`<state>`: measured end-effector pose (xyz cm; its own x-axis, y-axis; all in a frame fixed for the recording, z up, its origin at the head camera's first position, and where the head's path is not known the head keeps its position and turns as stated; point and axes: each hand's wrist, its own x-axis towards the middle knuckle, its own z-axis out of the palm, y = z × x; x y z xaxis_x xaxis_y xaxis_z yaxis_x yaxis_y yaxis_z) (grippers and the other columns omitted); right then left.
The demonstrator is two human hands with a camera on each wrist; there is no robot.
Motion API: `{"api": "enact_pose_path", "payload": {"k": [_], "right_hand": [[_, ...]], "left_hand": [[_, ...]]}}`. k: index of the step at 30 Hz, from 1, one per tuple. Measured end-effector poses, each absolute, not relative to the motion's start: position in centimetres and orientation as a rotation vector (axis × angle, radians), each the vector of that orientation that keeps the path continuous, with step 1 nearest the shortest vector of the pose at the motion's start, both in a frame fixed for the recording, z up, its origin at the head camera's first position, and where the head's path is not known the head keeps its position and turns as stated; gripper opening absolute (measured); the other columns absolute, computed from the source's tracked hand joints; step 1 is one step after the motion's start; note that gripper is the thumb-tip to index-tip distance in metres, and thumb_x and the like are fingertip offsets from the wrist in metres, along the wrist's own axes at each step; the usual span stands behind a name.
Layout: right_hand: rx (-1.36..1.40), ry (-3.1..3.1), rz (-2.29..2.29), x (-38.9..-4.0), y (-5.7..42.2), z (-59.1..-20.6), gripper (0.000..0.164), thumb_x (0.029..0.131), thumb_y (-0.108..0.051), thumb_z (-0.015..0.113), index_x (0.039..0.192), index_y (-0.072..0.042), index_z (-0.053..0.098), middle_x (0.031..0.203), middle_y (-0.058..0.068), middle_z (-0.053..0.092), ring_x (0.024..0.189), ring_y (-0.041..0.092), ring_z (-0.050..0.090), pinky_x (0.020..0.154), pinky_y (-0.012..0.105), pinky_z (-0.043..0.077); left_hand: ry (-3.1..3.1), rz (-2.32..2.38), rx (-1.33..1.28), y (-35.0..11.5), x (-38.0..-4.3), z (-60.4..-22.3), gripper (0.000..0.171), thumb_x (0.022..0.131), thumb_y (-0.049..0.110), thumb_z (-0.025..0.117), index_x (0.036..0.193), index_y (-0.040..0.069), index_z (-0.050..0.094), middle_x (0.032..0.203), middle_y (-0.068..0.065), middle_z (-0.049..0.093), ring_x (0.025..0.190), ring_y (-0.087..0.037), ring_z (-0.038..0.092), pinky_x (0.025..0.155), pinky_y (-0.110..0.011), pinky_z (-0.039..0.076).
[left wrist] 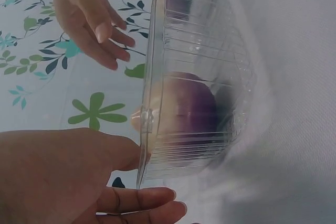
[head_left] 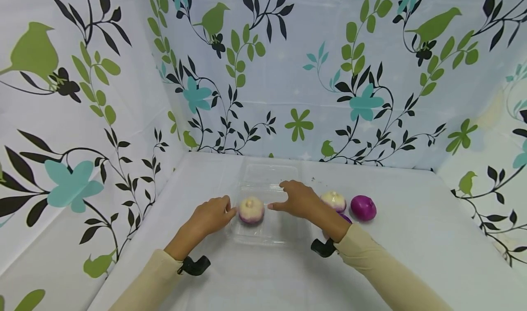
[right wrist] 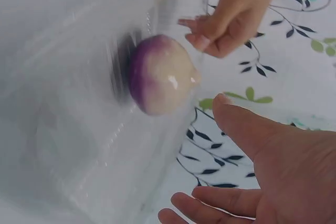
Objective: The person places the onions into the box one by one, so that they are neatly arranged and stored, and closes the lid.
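A clear plastic container [head_left: 263, 238] lies on the white table with its hinged lid [head_left: 269, 171] folded back. In its left part sits a white-and-purple turnip [head_left: 251, 210], pale tip upward. At the container's left rim, my left hand [head_left: 212, 215] grips the edge, the thumb over the rim and fingers outside it, as the left wrist view shows. My right hand [head_left: 299, 200] hovers above the container to the right of the turnip, thumb and fingers spread apart with nothing between them. The right wrist view shows a gap between that hand and the turnip [right wrist: 163, 74].
Right of the container are another white-and-purple turnip [head_left: 334, 201] and a round purple vegetable [head_left: 363, 208]. A further purple one [head_left: 345, 217] is partly hidden behind my right forearm. Patterned cloth [head_left: 263, 96] with leaves and birds hangs behind the table and along its sides.
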<state>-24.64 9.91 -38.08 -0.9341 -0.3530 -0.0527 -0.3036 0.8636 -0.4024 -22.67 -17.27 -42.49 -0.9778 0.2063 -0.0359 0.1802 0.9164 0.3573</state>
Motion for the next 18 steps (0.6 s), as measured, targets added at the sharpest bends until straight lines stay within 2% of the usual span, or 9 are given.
{"api": "enact_pose_path", "payload": {"k": [6, 12, 18], "right_hand": [[-0.438, 2.918, -0.677, -24.4, 13.7, -36.6, 0.083, 0.092, -0.051, 0.079, 0.153, -0.002, 0.051, 0.15, 0.021, 0.058, 0.141, 0.042, 0.052, 0.112, 0.06, 0.045], [-0.409, 2.953, -0.761, -24.2, 17.5, -36.3, 0.081, 0.094, -0.048, 0.078, 0.152, 0.0, 0.05, 0.149, 0.025, 0.057, 0.135, 0.043, 0.057, 0.104, 0.06, 0.051], [-0.345, 2.963, -0.82, -23.7, 21.0, -36.6, 0.083, 0.096, -0.049, 0.075, 0.155, 0.002, 0.045, 0.154, 0.027, 0.051, 0.138, 0.045, 0.053, 0.107, 0.063, 0.048]], "left_hand": [[2.996, 0.553, 0.299, -17.2, -22.7, -42.5, 0.026, 0.103, 0.034, 0.066, 0.096, 0.01, 0.061, 0.077, -0.002, 0.058, 0.066, -0.02, 0.054, 0.058, -0.035, 0.043], [2.988, 0.568, 0.296, -17.4, -22.6, -42.3, 0.025, 0.104, 0.033, 0.065, 0.095, 0.01, 0.061, 0.077, -0.002, 0.058, 0.066, -0.02, 0.053, 0.058, -0.035, 0.042], [2.991, 0.584, 0.334, -17.3, -22.6, -42.3, 0.024, 0.104, 0.031, 0.065, 0.093, 0.01, 0.06, 0.075, -0.002, 0.057, 0.065, -0.02, 0.052, 0.057, -0.035, 0.041]]}}
